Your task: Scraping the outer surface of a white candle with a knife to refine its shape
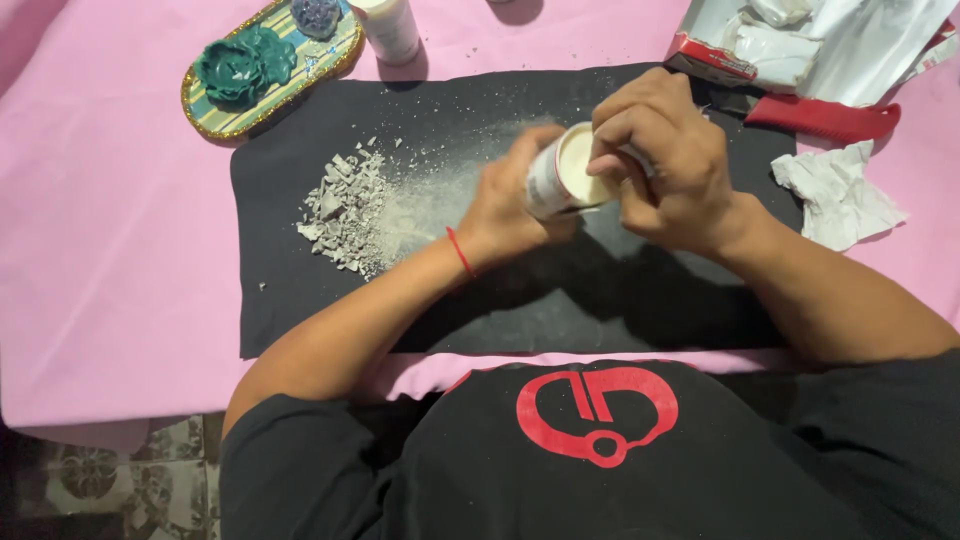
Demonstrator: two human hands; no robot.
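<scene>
black mat on pink cloth, left hand holding white jar, right hand at its rim

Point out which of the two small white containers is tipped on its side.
The small white cylindrical jar held between both hands over the black mat; its open mouth faces sideways. The other white plastic bottle stands upright by the oval glittery tray.
</scene>
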